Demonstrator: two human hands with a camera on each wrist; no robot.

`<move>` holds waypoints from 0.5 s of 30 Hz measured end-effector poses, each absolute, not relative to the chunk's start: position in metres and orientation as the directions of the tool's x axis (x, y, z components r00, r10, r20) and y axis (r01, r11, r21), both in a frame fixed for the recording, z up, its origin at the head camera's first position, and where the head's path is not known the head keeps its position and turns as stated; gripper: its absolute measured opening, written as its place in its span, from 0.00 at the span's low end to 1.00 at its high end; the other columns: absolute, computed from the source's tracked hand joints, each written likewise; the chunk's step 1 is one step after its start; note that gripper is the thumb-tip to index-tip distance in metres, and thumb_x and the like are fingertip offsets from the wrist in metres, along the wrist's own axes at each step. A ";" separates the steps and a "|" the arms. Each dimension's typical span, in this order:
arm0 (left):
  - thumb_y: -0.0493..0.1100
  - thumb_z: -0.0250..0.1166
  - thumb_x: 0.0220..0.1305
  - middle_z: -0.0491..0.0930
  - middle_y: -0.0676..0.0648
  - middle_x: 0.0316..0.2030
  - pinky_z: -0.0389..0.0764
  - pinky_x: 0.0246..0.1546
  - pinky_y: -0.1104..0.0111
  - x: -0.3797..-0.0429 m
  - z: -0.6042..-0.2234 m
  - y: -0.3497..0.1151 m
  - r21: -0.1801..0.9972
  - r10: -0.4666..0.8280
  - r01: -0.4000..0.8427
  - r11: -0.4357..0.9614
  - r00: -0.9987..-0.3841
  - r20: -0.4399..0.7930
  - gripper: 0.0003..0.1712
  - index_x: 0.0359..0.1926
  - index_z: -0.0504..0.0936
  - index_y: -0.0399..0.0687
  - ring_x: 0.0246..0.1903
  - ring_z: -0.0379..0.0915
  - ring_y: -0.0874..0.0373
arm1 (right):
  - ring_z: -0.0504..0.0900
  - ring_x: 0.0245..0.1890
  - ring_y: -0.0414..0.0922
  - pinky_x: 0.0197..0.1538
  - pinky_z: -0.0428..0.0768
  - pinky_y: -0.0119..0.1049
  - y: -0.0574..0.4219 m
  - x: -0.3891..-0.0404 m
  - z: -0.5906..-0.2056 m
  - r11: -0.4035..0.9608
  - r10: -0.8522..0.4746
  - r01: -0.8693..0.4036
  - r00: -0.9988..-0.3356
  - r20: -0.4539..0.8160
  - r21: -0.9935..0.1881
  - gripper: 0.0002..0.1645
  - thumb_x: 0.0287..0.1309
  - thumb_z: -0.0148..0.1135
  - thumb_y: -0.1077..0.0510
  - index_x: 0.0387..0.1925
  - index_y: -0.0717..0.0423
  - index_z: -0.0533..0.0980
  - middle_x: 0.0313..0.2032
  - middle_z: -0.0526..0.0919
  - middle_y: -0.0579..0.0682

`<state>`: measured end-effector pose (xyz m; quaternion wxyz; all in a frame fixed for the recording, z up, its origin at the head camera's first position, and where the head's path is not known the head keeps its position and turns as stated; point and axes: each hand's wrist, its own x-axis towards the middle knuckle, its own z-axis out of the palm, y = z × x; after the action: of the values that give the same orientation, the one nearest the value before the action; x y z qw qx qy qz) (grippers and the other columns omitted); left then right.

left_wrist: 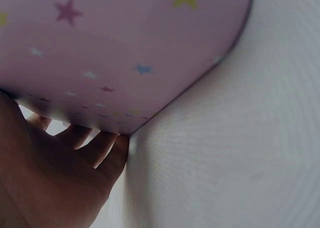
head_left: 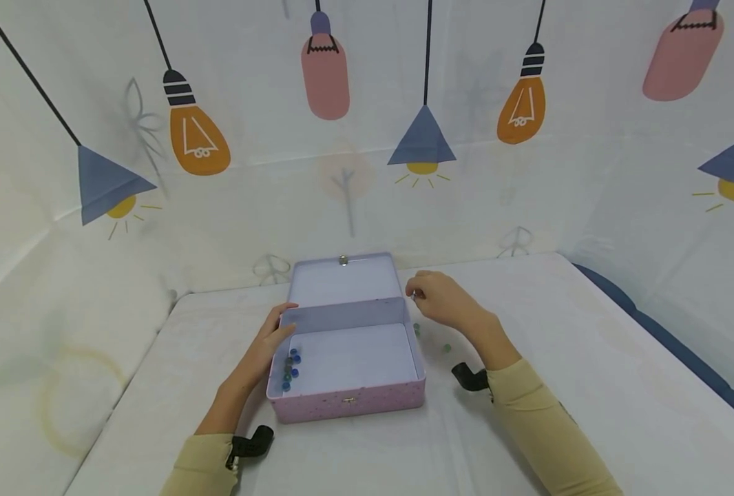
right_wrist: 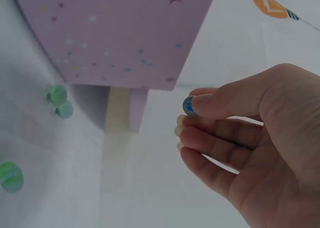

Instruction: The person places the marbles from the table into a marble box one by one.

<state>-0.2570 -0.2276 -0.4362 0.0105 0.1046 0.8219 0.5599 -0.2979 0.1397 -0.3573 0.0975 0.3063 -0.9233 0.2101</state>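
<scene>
A lilac tin box (head_left: 381, 397) with printed stars stands with its hinged lid (head_left: 345, 280) raised at the back. Inside, along its left end, lie several blue and dark green marbles (head_left: 296, 359). My left hand (head_left: 260, 351) grips the left wall, thumb over the rim and fingers along the outside (left_wrist: 75, 163). Just beyond the box's back right corner, my right hand (head_left: 446, 300) pinches a blue marble (right_wrist: 188, 106) between thumb and forefinger; its other fingers are bent below. The marble is above rim height, outside the box.
Green marbles lie on the white cloth right of the box, two close together (right_wrist: 58, 94) by its side and another (head_left: 447, 348) farther right. A white printed curtain (head_left: 354, 172) hangs behind the table. Each wrist wears a black camera mount (head_left: 469, 377).
</scene>
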 end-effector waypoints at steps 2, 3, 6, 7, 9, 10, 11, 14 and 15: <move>0.49 0.46 0.77 0.46 0.41 0.78 0.39 0.75 0.38 -0.256 -0.436 -0.227 0.923 0.185 0.158 0.352 -0.978 0.098 0.28 0.73 0.56 0.52 0.79 0.33 0.39 | 0.77 0.32 0.41 0.39 0.80 0.36 0.137 -0.295 -0.355 0.714 -0.534 -0.619 -0.783 0.318 -0.327 0.14 0.59 0.55 0.70 0.41 0.61 0.84 0.35 0.83 0.50; 0.49 0.46 0.77 0.46 0.41 0.78 0.39 0.75 0.37 -0.256 -0.435 -0.227 0.923 0.184 0.156 0.352 -0.978 0.095 0.28 0.73 0.55 0.52 0.79 0.33 0.39 | 0.77 0.33 0.41 0.39 0.80 0.35 0.135 -0.294 -0.354 0.710 -0.540 -0.625 -0.779 0.320 -0.324 0.14 0.59 0.55 0.70 0.41 0.61 0.84 0.35 0.83 0.49; 0.49 0.46 0.77 0.46 0.41 0.78 0.39 0.75 0.38 -0.256 -0.433 -0.227 0.924 0.183 0.153 0.351 -0.979 0.092 0.28 0.73 0.55 0.53 0.79 0.33 0.39 | 0.79 0.35 0.41 0.41 0.81 0.35 0.129 -0.291 -0.354 0.698 -0.557 -0.643 -0.764 0.325 -0.315 0.13 0.60 0.56 0.70 0.41 0.61 0.84 0.36 0.83 0.48; 0.49 0.46 0.77 0.46 0.41 0.78 0.39 0.75 0.37 -0.256 -0.433 -0.226 0.924 0.183 0.151 0.352 -0.979 0.091 0.28 0.73 0.55 0.53 0.79 0.34 0.39 | 0.80 0.36 0.41 0.42 0.81 0.35 0.127 -0.289 -0.353 0.693 -0.563 -0.649 -0.759 0.327 -0.314 0.13 0.60 0.56 0.70 0.41 0.61 0.84 0.36 0.82 0.48; 0.50 0.47 0.77 0.46 0.41 0.78 0.39 0.75 0.38 -0.256 -0.433 -0.226 0.925 0.181 0.149 0.351 -0.979 0.089 0.28 0.73 0.55 0.53 0.79 0.34 0.39 | 0.80 0.37 0.41 0.43 0.81 0.35 0.122 -0.284 -0.351 0.682 -0.575 -0.659 -0.751 0.324 -0.317 0.12 0.61 0.57 0.69 0.41 0.60 0.84 0.36 0.82 0.49; 0.49 0.46 0.77 0.47 0.41 0.78 0.40 0.75 0.38 -0.256 -0.433 -0.227 0.925 0.181 0.148 0.351 -0.980 0.088 0.28 0.73 0.55 0.53 0.79 0.35 0.39 | 0.80 0.37 0.41 0.43 0.81 0.35 0.119 -0.281 -0.351 0.678 -0.582 -0.664 -0.747 0.322 -0.315 0.12 0.61 0.57 0.69 0.41 0.59 0.84 0.36 0.83 0.49; 0.49 0.46 0.77 0.46 0.41 0.78 0.40 0.75 0.38 -0.256 -0.434 -0.227 0.925 0.181 0.149 0.350 -0.979 0.089 0.28 0.73 0.55 0.53 0.79 0.35 0.39 | 0.80 0.37 0.41 0.42 0.81 0.35 0.116 -0.279 -0.350 0.672 -0.590 -0.670 -0.742 0.319 -0.314 0.11 0.61 0.58 0.69 0.41 0.59 0.84 0.37 0.83 0.49; 0.49 0.46 0.77 0.46 0.41 0.78 0.40 0.75 0.38 -0.256 -0.433 -0.227 0.924 0.181 0.147 0.353 -0.980 0.087 0.28 0.73 0.55 0.53 0.79 0.34 0.39 | 0.80 0.37 0.40 0.42 0.81 0.34 0.108 -0.273 -0.350 0.655 -0.620 -0.696 -0.717 0.318 -0.293 0.11 0.61 0.59 0.69 0.40 0.57 0.84 0.37 0.83 0.48; 0.49 0.46 0.77 0.46 0.41 0.78 0.40 0.75 0.38 -0.256 -0.433 -0.227 0.924 0.181 0.145 0.353 -0.980 0.085 0.28 0.73 0.55 0.53 0.79 0.34 0.39 | 0.80 0.37 0.40 0.41 0.81 0.33 0.105 -0.272 -0.351 0.650 -0.630 -0.706 -0.708 0.320 -0.281 0.11 0.61 0.59 0.69 0.40 0.56 0.84 0.37 0.83 0.48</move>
<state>-0.2558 -0.2274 -0.4331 0.0158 0.0991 0.8224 0.5600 -0.2720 0.1046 -0.3515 0.0971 0.3696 -0.9032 0.1956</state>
